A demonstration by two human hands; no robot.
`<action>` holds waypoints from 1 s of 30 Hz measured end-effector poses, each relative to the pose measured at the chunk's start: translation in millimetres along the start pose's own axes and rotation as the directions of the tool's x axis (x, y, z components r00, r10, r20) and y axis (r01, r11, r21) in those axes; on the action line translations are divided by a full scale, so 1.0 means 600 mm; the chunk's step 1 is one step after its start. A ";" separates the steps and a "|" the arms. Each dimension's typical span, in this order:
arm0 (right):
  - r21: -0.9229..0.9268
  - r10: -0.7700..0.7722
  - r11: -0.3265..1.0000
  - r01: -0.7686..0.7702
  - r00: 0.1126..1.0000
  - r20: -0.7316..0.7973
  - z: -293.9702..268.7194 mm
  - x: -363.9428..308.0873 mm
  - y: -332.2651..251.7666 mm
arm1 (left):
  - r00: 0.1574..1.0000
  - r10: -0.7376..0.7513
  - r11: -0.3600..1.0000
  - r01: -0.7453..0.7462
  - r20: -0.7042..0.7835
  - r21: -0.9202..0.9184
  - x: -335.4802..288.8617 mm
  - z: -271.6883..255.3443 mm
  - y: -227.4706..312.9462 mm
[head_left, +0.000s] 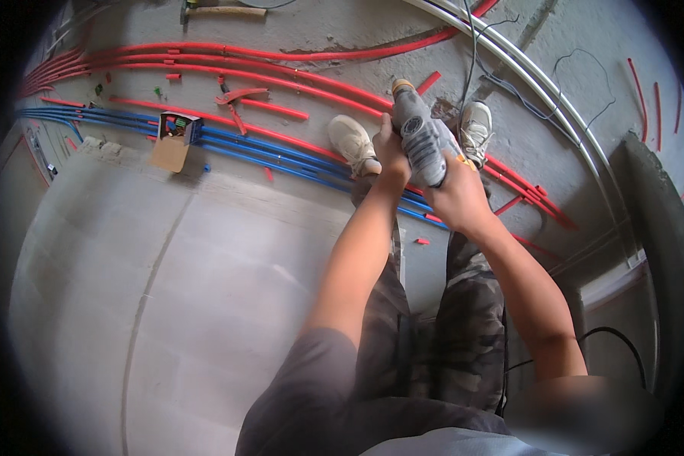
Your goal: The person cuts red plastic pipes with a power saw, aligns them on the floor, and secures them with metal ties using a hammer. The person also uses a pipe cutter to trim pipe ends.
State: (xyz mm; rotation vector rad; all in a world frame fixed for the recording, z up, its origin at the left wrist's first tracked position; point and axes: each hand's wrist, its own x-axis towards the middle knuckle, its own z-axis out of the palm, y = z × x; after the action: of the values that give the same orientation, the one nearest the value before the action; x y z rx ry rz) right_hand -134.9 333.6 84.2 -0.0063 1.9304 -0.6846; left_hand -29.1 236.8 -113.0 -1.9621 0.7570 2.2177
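Observation:
A grey rotary hammer drill [416,131] points away from me, its orange-tan front end over the floor between my shoes. My right hand [459,193] is wrapped round its rear grip. Against the drill's left side, toward the front, my left hand [390,152] is closed; whatever part it grips is mostly covered by the fingers. Any bit at the drill's tip cannot be made out. Beneath the tool run red pipes [342,93] and blue pipes [281,156], laid along the floor. One light shoe [351,139] stands left of the drill, the other [476,128] right of it.
An opened carton [172,152] of small parts sits on the blue pipes. Red-handled pliers or cutters [239,99] lie beyond it. At the top is a hammer [224,11]. White conduits [539,64] and loose wires curve at right. A pale wall [205,281] borders my left.

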 end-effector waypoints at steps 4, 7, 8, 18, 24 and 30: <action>-0.092 -0.079 0.992 0.083 0.996 0.043 0.022 -0.014 0.013 | 0.872 -0.298 0.907 0.385 0.389 -0.168 -0.024 -0.010 0.039; -0.077 -0.091 0.992 0.095 0.994 0.054 0.024 -0.011 0.020 | 0.901 -0.368 0.930 0.359 0.229 0.083 -0.030 -0.006 0.061; -0.080 -0.102 0.991 0.107 0.993 0.063 0.023 -0.012 0.021 | 0.917 -0.354 0.931 0.326 0.187 0.164 -0.019 -0.023 0.049; -0.011 -0.022 1.000 0.023 0.999 0.034 -0.031 -0.004 0.073 | 0.942 -0.335 0.937 0.333 0.004 0.111 0.022 -0.003 -0.003; 0.028 -0.113 0.993 0.112 0.994 0.012 -0.048 0.004 0.087 | 0.960 -0.273 0.950 0.280 0.066 -0.138 0.019 0.039 -0.011; 0.002 -0.132 0.991 0.132 0.989 0.063 -0.050 0.019 0.061 | 0.967 -0.225 0.974 0.226 0.117 0.000 0.024 0.037 0.012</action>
State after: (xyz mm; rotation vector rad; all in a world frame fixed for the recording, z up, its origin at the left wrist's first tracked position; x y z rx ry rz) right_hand -154.8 374.4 66.9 -0.1562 1.8824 -0.7616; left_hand -54.7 235.9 -123.1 -1.8034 0.4783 2.1828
